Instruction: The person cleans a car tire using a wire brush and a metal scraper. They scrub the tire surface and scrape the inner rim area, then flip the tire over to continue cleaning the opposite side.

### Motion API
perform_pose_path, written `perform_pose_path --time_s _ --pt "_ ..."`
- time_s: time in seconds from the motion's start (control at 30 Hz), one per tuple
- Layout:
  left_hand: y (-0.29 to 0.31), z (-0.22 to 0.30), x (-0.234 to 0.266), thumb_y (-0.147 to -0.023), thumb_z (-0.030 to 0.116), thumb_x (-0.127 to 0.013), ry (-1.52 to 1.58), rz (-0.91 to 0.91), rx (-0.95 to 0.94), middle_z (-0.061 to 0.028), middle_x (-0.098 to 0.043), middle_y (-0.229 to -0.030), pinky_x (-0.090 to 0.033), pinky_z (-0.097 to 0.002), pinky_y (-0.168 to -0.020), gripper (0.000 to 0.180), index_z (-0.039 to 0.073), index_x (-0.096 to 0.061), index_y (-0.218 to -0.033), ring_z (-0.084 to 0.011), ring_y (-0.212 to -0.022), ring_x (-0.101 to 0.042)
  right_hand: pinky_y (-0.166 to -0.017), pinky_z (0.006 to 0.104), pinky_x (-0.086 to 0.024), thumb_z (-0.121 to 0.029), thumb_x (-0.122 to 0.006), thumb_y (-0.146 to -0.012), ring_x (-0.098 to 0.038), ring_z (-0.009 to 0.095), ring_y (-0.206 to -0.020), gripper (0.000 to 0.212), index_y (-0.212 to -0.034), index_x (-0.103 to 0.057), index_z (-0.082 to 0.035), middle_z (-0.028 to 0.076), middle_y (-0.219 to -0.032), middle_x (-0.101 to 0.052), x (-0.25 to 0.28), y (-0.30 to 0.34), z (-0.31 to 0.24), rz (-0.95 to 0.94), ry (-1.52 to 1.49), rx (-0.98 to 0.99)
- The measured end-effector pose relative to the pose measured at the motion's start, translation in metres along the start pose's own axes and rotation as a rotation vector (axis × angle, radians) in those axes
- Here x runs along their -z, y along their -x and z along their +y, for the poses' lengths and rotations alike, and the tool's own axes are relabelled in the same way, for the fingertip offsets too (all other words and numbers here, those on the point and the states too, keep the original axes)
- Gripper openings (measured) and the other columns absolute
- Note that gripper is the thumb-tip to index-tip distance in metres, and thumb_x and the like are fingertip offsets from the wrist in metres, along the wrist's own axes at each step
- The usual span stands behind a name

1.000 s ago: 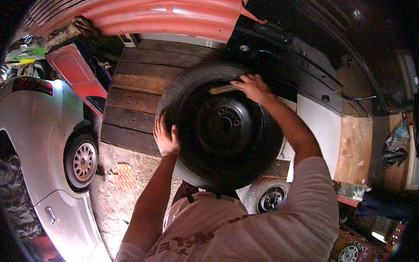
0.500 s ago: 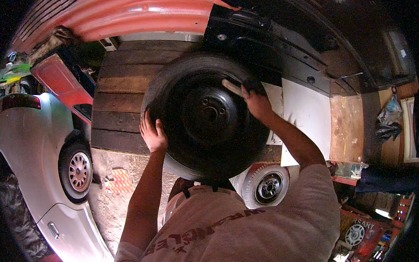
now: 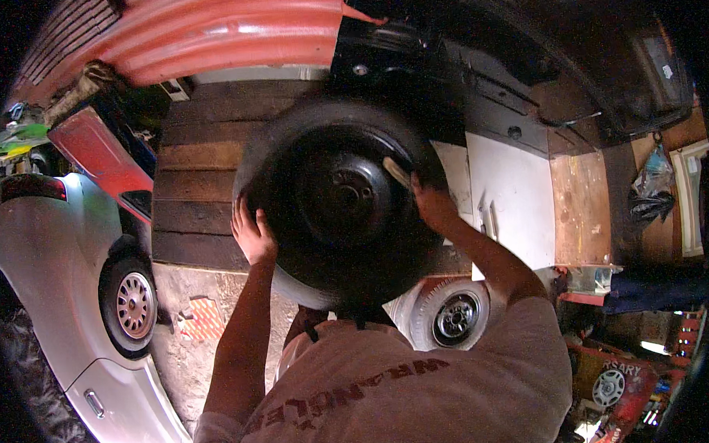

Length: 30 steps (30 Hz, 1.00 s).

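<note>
In front of me a large black tyre (image 3: 278, 150) lies flat on a wooden plank bench (image 3: 198, 157), with a glossy black steel wheel rim (image 3: 345, 187) in its middle. My left hand (image 3: 253, 237) rests on the tyre's left edge, fingers stretched out and thumb apart. On the right side, my right hand (image 3: 434, 207) is closed round a short tan wooden-looking tool (image 3: 396, 171), which reaches over the outer part of the rim. Its working end is too dark and blurred to make out.
A silver car (image 3: 47, 240) stands on the left. Another wheel (image 3: 451, 316) lies low beside the bench. A white panel (image 3: 514, 208) and a hanging plastic bag (image 3: 654, 184) are at right. Red corrugated sheeting (image 3: 231, 30) and a dark vehicle body (image 3: 583, 65) border the far side.
My right hand and the tan tool have moved a little toward me along the right side of the rim, and the tool is tilted more steeply. My left hand stays on the tyre's edge.
</note>
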State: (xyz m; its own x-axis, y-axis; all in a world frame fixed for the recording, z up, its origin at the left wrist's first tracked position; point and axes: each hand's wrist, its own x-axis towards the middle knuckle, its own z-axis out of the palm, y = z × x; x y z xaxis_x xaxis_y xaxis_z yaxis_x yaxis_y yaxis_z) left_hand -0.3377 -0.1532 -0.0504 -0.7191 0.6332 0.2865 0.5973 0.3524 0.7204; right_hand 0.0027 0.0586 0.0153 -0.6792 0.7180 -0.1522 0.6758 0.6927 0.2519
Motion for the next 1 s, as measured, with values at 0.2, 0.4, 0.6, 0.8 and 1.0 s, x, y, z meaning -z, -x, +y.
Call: perform_pose_path --time_s 0.2,0.4,0.6,0.8,1.0 --pt "-0.003 0.006 -0.004 -0.095 0.038 -0.038 -0.03 -0.029 -0.018 -0.0162 -0.04 -0.141 -0.022 -0.0466 -0.11 0.052 0.007 -0.039 -0.137 -0.0351 -0.132 -0.034 -0.073 0.0489 -0.053 -0.019 -0.044 -0.094 -0.062 0.042 -0.087 0.058 -0.146 -0.023 -0.007 0.026 -0.11 -0.055 0.018 -0.058 -0.018 -0.158 -0.325 -0.137" --pt "-0.005 0.004 0.004 -0.094 0.039 -0.039 -0.068 -0.022 0.003 -0.0164 -0.04 -0.141 -0.023 -0.0468 -0.11 0.054 0.007 -0.039 -0.137 -0.036 -0.131 -0.035 -0.07 0.0472 -0.054 -0.017 -0.044 -0.093 -0.063 0.04 -0.081 0.058 -0.145 -0.021 -0.002 0.023 -0.1 -0.059 0.005 -0.036 -0.02 -0.099 -0.303 -0.106" --pt "-0.002 0.001 0.001 -0.094 0.042 -0.038 -0.136 -0.046 0.023 -0.0156 -0.038 -0.142 -0.022 -0.0467 -0.11 0.055 0.007 -0.038 -0.137 -0.0348 -0.133 -0.032 -0.068 0.0487 -0.054 -0.008 -0.043 -0.09 -0.064 0.04 -0.077 0.064 -0.148 -0.015 -0.006 0.026 -0.093 -0.061 0.031 -0.001 -0.035 -0.257 -0.387 -0.24" --pt "-0.005 0.007 0.002 -0.094 0.045 -0.042 -0.122 -0.083 0.003 -0.0143 -0.035 -0.145 -0.021 -0.0489 -0.11 0.057 0.011 -0.038 -0.139 -0.0339 -0.135 -0.03 -0.067 0.0504 -0.054 -0.003 -0.043 -0.087 -0.065 0.041 -0.079 0.077 -0.15 -0.002 -0.023 0.029 -0.098 -0.062 0.037 -0.03 -0.036 -0.225 -0.425 -0.216" --pt "-0.025 0.012 0.002 -0.091 0.046 -0.049 -0.265 -0.169 -0.028 -0.0117 -0.029 -0.149 -0.013 -0.0526 -0.113 0.059 0.017 -0.036 -0.141 -0.031 -0.139 -0.022 -0.064 0.0521 -0.052 -0.003 -0.044 -0.086 -0.064 0.041 -0.07 0.083 -0.149 0.002 -0.033 0.027 -0.087 -0.064 0.017 0.047 -0.045 0.163 -0.573 -0.15"
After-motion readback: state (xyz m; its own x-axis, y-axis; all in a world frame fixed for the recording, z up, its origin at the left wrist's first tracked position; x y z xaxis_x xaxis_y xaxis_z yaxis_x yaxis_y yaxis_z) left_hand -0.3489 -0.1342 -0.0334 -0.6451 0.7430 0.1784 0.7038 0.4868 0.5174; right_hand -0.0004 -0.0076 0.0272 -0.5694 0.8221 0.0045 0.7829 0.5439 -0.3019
